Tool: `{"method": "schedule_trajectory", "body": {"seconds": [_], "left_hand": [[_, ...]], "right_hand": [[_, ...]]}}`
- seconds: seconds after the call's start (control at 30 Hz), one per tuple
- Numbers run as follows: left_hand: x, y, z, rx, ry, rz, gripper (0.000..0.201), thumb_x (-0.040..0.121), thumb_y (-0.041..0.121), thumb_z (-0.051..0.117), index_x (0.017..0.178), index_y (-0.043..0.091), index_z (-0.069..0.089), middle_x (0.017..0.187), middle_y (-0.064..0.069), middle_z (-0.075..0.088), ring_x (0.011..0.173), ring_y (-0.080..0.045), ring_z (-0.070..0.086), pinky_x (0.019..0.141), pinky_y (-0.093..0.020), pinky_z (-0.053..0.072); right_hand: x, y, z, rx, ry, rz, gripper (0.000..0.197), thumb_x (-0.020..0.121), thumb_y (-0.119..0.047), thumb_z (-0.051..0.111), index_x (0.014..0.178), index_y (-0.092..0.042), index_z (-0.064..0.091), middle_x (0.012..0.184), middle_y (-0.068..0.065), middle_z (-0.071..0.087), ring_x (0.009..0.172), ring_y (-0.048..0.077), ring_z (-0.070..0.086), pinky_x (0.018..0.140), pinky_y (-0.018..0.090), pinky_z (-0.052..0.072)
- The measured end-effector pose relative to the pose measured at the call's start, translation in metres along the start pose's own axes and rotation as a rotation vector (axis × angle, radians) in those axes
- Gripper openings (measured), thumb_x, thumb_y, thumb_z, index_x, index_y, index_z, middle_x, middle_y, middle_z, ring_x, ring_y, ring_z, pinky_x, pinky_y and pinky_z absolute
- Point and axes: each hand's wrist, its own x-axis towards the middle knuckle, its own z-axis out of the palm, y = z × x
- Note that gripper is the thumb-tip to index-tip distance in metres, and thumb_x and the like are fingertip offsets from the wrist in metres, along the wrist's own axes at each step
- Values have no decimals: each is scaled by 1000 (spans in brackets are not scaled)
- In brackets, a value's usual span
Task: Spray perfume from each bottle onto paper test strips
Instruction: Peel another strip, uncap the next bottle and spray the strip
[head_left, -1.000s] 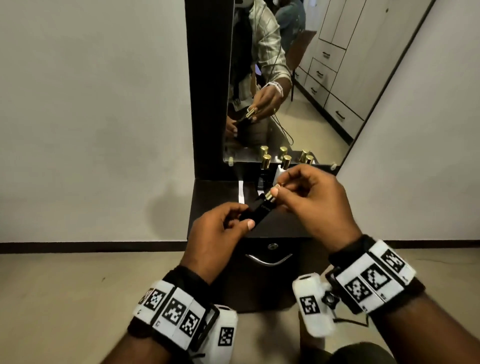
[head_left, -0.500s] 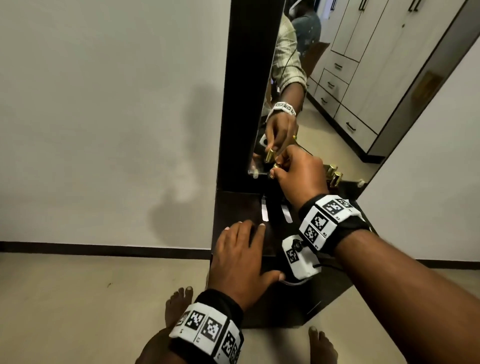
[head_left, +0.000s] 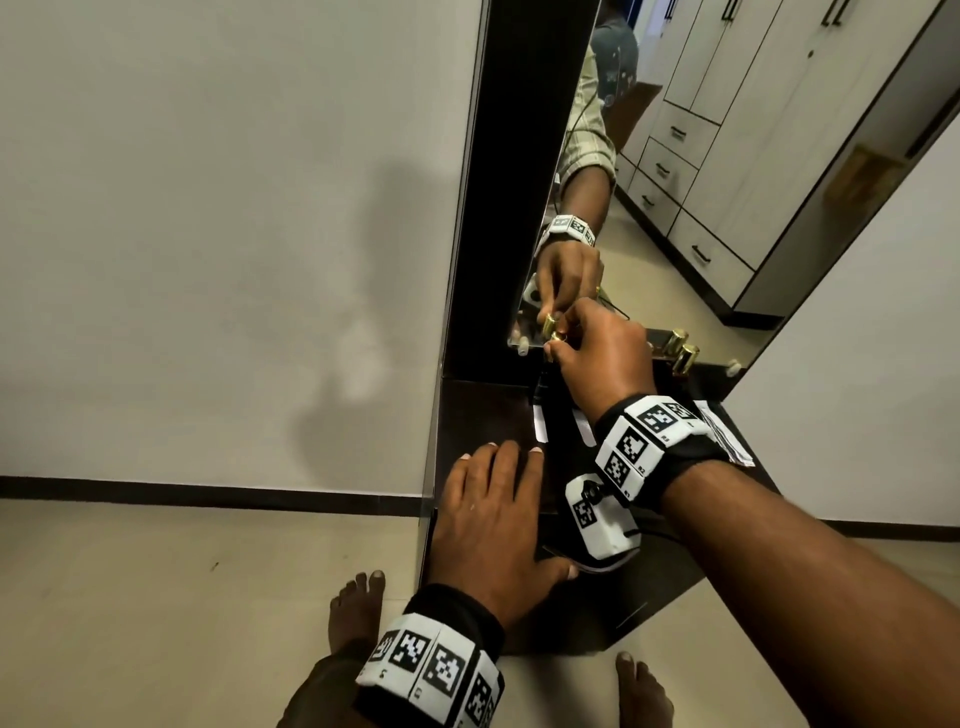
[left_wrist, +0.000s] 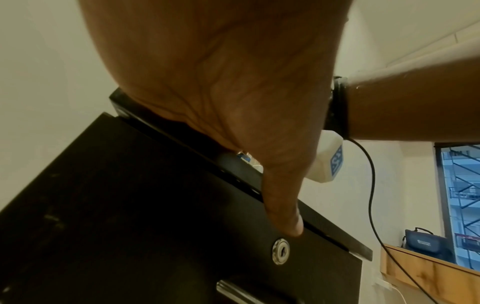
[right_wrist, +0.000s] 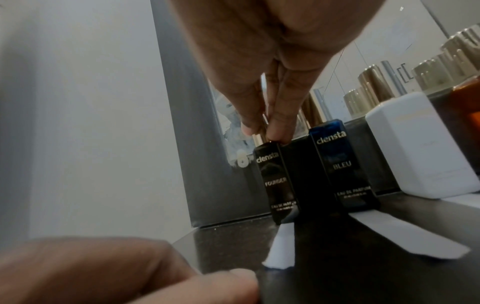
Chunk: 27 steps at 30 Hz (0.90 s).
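A black perfume bottle (right_wrist: 279, 181) marked "Founder" stands upright at the back left of the dark dresser top (head_left: 467, 415), by the mirror. My right hand (right_wrist: 265, 127) pinches its gold cap (head_left: 557, 338) from above. A blue "Bleu" bottle (right_wrist: 340, 164) and a white bottle (right_wrist: 415, 148) stand to its right. Two white paper test strips (right_wrist: 280, 253) (right_wrist: 405, 232) lie flat in front of them. My left hand (head_left: 493, 499) rests flat on the front of the dresser top with straight fingers, its thumb (left_wrist: 283, 205) hanging over the drawer front.
More gold-capped bottles (head_left: 685, 358) stand at the back right against the mirror (head_left: 675, 208). A printed white packet (head_left: 722, 431) lies on the right side of the top. Below the edge the drawer has a lock (left_wrist: 280, 252) and a metal handle (left_wrist: 233, 292). My bare feet are on the floor.
A second ago both hands held the black bottle near my body. The right hand has since carried it back to the mirror and set it upright; the left hand let go and lies flat.
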Motion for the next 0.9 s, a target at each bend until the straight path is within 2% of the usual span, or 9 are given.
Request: {"method": "schedule_trajectory", "body": {"seconds": [0.1, 0.2, 0.27, 0.43, 0.53, 0.67, 0.9], "left_hand": [[0, 0, 0, -14, 7, 1, 109, 73, 74, 57, 154, 26, 1, 163, -5, 6, 151, -27, -1, 123, -47, 0], [-1, 0, 1, -19, 16, 1, 109, 73, 72, 59, 154, 25, 2, 163, -6, 7, 151, -28, 0, 123, -47, -1], [-1, 0, 1, -14, 18, 0, 110, 73, 70, 61, 154, 25, 3, 162, -6, 10, 151, -29, 3, 122, -47, 0], [0, 1, 3, 19, 13, -9, 109, 70, 69, 63, 154, 23, 11, 160, -8, 20, 150, -30, 12, 120, -47, 4], [0, 2, 2, 30, 18, -12, 108, 72, 68, 63, 154, 22, 10, 160, -8, 20, 150, -30, 12, 120, -47, 4], [1, 2, 2, 16, 14, -8, 108, 75, 67, 62, 154, 24, 3, 162, -6, 10, 151, -29, 3, 121, -47, -1], [1, 3, 0, 40, -29, -19, 110, 73, 67, 64, 154, 24, 5, 162, -7, 12, 151, -30, 5, 121, -47, 1]], "right_hand": [[1, -1, 1, -23, 11, -17, 21, 87, -19, 75, 104, -10, 68, 103, 9, 67, 95, 26, 63, 82, 35, 51], [1, 0, 2, 1, 10, -1, 23, 84, -16, 77, 104, -10, 67, 101, 9, 70, 94, 26, 65, 81, 34, 52], [-1, 0, 3, 13, 11, 2, 25, 82, -14, 78, 103, -10, 66, 99, 9, 71, 92, 27, 66, 82, 37, 55], [-1, -1, 5, 18, 41, 9, 20, 84, -11, 75, 100, -8, 65, 94, 9, 70, 89, 28, 66, 79, 39, 55], [-1, -3, 6, 26, 46, 12, 20, 84, -11, 75, 102, -8, 66, 95, 10, 70, 90, 29, 66, 79, 39, 56], [-1, -3, 6, 9, 43, 8, 21, 85, -12, 74, 104, -9, 66, 97, 10, 70, 91, 28, 66, 77, 34, 53], [-1, -2, 4, -5, 22, 2, 27, 84, -13, 76, 107, -11, 64, 103, 9, 67, 95, 26, 64, 77, 30, 48]]}}
